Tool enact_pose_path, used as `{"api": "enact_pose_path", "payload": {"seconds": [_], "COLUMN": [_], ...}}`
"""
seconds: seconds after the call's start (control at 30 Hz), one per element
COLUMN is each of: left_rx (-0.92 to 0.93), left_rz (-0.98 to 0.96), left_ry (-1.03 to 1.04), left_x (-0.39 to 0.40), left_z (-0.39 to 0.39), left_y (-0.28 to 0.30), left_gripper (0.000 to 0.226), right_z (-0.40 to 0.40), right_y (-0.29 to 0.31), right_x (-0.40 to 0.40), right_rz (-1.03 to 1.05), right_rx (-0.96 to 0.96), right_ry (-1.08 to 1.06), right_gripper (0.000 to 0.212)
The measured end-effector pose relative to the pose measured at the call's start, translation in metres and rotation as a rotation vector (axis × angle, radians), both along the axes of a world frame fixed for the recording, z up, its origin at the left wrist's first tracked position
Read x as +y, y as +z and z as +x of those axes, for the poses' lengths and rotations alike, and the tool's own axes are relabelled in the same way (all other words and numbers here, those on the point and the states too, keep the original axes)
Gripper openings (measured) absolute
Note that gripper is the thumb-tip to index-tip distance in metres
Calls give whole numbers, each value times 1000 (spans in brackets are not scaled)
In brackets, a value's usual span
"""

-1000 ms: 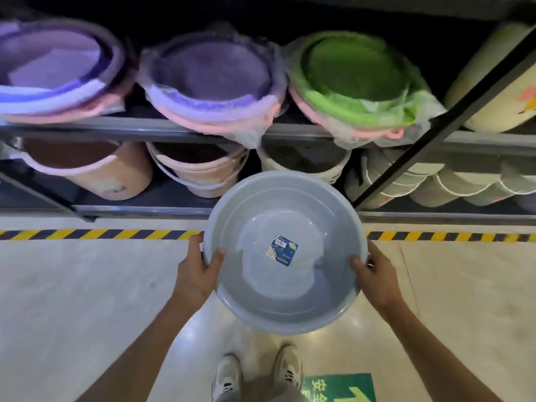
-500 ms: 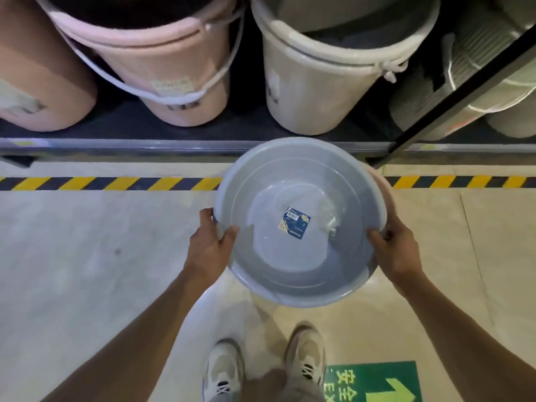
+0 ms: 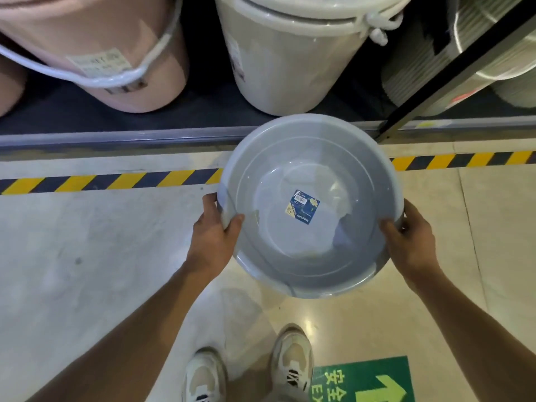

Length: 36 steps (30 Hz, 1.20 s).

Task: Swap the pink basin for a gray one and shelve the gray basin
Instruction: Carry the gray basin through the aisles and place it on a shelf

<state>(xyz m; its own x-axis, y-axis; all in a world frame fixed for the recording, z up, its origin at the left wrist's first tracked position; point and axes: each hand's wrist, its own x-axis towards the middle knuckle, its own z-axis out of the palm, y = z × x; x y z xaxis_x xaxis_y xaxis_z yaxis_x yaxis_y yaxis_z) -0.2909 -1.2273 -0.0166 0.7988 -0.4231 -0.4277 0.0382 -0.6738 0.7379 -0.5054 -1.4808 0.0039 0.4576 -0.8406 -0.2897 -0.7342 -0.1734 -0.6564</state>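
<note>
A round gray basin (image 3: 275, 256) with a blue label at its bottom hangs in front of me, above the floor and just short of the lowest shelf's edge. My left hand (image 3: 213, 236) grips its left rim, thumb inside the bowl. On the opposite side my right hand (image 3: 412, 239) grips the right rim the same way. The basin is empty and tilted slightly toward me. No pink basin is in view.
The bottom shelf (image 3: 116, 137) holds a pink bucket (image 3: 116, 53), a white bucket (image 3: 290, 59) and stacked pale containers (image 3: 493, 68) behind a black diagonal brace (image 3: 452, 68). Yellow-black tape (image 3: 101, 181) runs along the floor. My shoes (image 3: 290, 364) stand by a green floor sign (image 3: 362, 381).
The view has dropped and closed in on the bottom shelf; the upper shelf of wrapped basins has left the frame. Both hands keep their grip on the gray basin, which is nearer the shelf edge.
</note>
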Motion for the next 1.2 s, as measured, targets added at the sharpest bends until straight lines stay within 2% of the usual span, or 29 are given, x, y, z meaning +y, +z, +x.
{"api": "enact_pose_path", "payload": {"seconds": [0.17,0.27,0.63,0.87,0.97,1.03,1.2], "left_rx": [-28,-29,-212,-256,-205,-101,346], "left_rz": [12,26,322,330,270,257,145], "left_ry": [-1,-58,-231,-306,-274,-227,31], "left_x": [-44,-60,-85,-90,-88,-87,-86], "left_z": [0,-3,-16,-12,-10,-10,-10], "left_y": [-19,-35,-84,-98,-104,-108,-114], "left_gripper": [32,35,33,37,37,37,58], "right_z": [-9,-13,-26,-20,-20,-22,-34], "right_y": [-27,-45,-91,-103,-109,-113,-122], "right_x": [-22,-32,-48,-50,-51,-52,-59], "right_rz": [-68,-64,-63,-40,-37,28,447], "right_rx": [74,112,357,431,395,330,85], "right_ry": [-50,-134,-139,-135,-148,-188,-391], "right_gripper": [28,32,31,29,30,35,41]}}
